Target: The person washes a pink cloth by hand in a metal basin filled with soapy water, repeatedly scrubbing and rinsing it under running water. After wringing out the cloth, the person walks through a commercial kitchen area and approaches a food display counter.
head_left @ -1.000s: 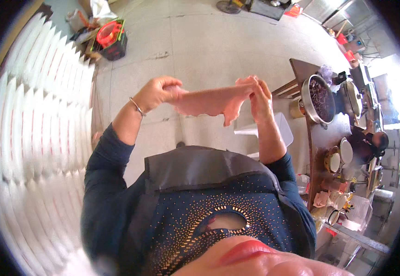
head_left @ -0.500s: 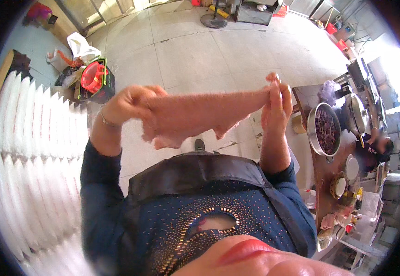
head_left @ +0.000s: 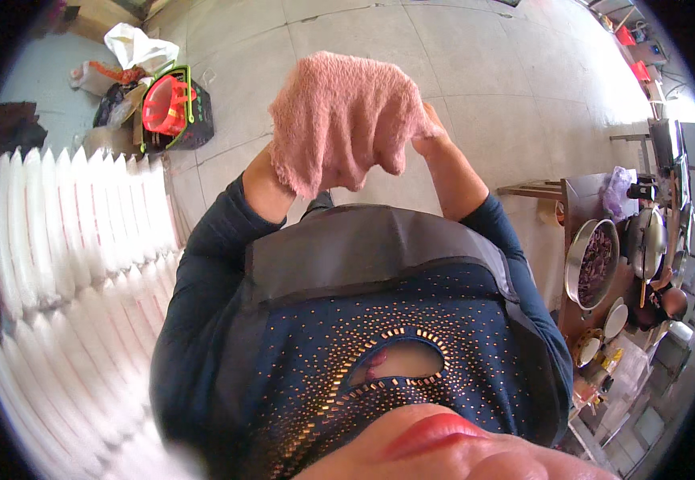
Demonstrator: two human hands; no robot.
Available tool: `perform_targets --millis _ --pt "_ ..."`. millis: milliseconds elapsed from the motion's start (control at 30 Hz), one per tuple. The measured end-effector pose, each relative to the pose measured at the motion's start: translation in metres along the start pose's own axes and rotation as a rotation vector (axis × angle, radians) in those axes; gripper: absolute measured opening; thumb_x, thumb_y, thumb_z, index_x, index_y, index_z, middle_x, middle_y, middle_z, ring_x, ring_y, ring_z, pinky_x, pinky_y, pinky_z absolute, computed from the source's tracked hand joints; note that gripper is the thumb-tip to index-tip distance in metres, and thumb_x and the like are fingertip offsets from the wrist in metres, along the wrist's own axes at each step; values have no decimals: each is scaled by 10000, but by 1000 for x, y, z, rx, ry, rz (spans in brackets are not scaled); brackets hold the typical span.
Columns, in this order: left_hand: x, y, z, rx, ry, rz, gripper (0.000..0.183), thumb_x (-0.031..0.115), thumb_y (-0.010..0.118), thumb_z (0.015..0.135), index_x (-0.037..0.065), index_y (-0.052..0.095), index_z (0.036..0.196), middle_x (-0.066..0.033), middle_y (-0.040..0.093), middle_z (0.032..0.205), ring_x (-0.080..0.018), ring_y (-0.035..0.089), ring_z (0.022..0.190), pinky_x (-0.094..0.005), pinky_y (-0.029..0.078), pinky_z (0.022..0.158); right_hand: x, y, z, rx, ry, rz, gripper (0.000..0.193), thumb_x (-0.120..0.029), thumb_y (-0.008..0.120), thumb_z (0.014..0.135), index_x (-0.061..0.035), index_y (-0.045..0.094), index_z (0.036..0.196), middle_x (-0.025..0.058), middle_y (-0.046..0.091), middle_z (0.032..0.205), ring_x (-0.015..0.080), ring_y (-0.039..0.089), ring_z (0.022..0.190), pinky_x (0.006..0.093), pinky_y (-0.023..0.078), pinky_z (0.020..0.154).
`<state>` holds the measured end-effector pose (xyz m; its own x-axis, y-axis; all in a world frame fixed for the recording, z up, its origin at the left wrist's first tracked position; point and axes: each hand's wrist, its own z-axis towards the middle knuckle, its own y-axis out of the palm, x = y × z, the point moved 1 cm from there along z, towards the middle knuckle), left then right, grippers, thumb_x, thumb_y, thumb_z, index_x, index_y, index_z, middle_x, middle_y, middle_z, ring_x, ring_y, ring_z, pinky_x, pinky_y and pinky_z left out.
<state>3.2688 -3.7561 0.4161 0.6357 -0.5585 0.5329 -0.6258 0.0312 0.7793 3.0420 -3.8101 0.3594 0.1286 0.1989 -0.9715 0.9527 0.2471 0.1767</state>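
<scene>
A pink terry cloth (head_left: 339,116) hangs in soft folds in front of my chest, its ragged lower edge drooping. My right hand (head_left: 430,134) pinches its right corner; part of the fingers is behind the cloth. The cloth drapes over my left hand and hides its fingers, so only the left forearm (head_left: 269,192) shows below it. Beneath the cloth is the dark apron (head_left: 371,240) that I wear over a blue top.
White packed bags (head_left: 75,228) are stacked at my left. Beyond them stands a black crate (head_left: 197,128) with a red basket (head_left: 163,104) inside. On the right, a brown table (head_left: 583,192) bears a steel basin (head_left: 578,264) of dark pieces. Another person (head_left: 671,304) is behind it.
The cloth went from stretched flat between both hands to draped over the left one. Both hands moved farther out and closer together, and the view shifted.
</scene>
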Motion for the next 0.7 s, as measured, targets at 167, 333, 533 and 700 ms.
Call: perform_targets --millis 167,333,533,700 --pt "88 -27 67 -56 -46 80 440 289 599 902 2 570 1235 -146 591 1266 -273 583 1125 -397 456 981 -47 24 69 -215 99 477 633 -553 376 990 -41 496 1342 130 564 1301 262 547 1186 414 478 956" --pt "138 -37 124 -118 -102 237 452 305 580 911 1 561 1245 -149 585 1274 -277 577 1135 -402 451 990 -82 45 92 -332 52 687 954 -798 382 818 -72 405 1435 141 486 1408 285 446 1313 447 351 1095" --pt "154 -38 156 -222 -242 521 466 325 557 921 1 551 1256 -153 578 1283 -283 570 1146 -408 445 999 -74 35 89 -176 -57 715 1001 -832 434 763 -99 400 1443 119 453 1440 275 433 1312 473 346 1077" --pt "151 -21 169 -276 -357 699 479 341 539 930 0 542 1266 -157 572 1291 -287 564 1156 -413 440 1007 -76 4 51 -106 -106 641 669 -626 535 892 -75 546 1273 45 628 1136 182 570 1054 366 436 958"
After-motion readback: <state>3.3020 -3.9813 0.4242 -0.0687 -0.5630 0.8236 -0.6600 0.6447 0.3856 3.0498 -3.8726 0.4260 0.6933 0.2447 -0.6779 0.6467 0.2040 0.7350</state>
